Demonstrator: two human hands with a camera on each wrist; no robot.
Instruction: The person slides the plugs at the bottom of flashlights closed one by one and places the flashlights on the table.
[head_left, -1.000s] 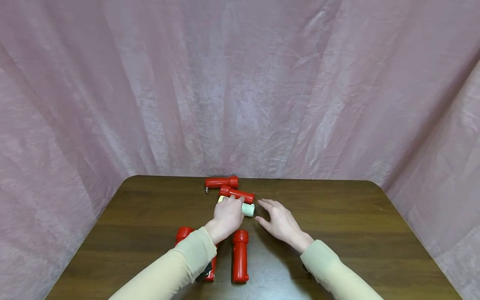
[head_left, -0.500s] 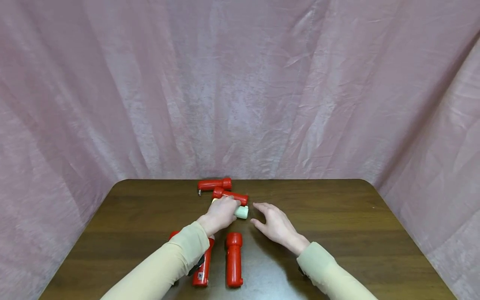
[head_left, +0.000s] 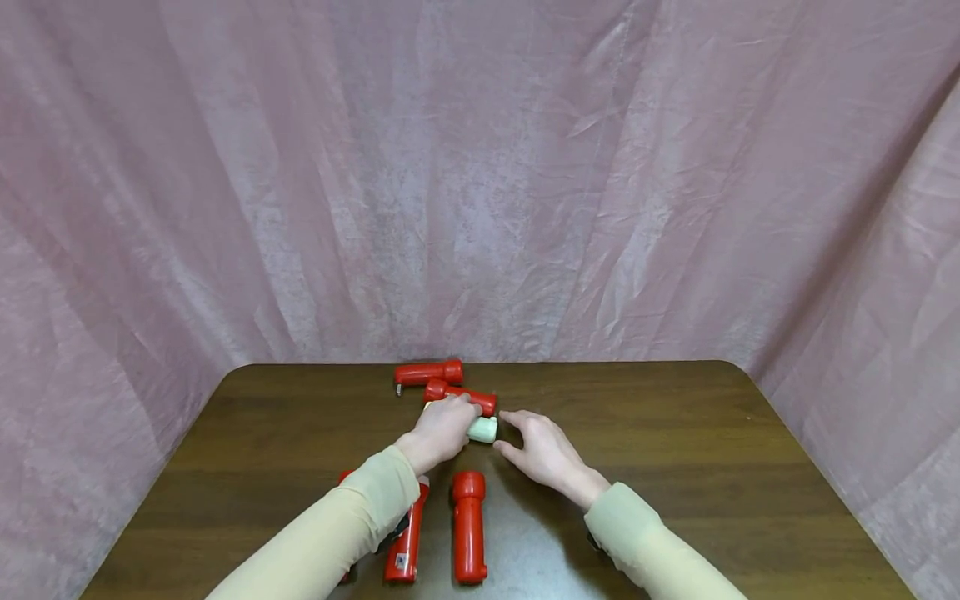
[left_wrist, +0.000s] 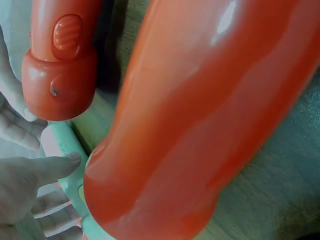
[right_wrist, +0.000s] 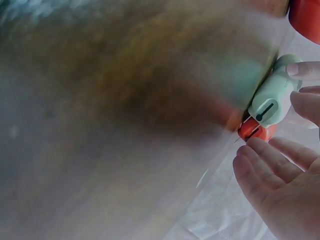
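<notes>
A pale green flashlight (head_left: 482, 429) lies on the table, its middle under my left hand (head_left: 441, 429). In the left wrist view the left thumb (left_wrist: 60, 167) rests along its body and the fingers curl beneath, gripping it. Just right of its tail end is my right hand (head_left: 546, 450), fingers extended and thumb apart, holding nothing. The right wrist view has the flashlight's round tail (right_wrist: 267, 110) near those fingers. Behind the green one lies a red flashlight (head_left: 480, 403), close alongside it.
Another red flashlight (head_left: 427, 373) with a small metal loop lies near the back edge. In front, a red flashlight (head_left: 468, 529) points away from me. More red ones, including a labelled flashlight (head_left: 402, 554), are partly hidden by my left forearm. A pink curtain (head_left: 480, 183) hangs behind the table.
The right hand has come slightly left, closer to the green flashlight's tail. My left hand keeps its grip on the flashlight. The head view has shifted a little.
</notes>
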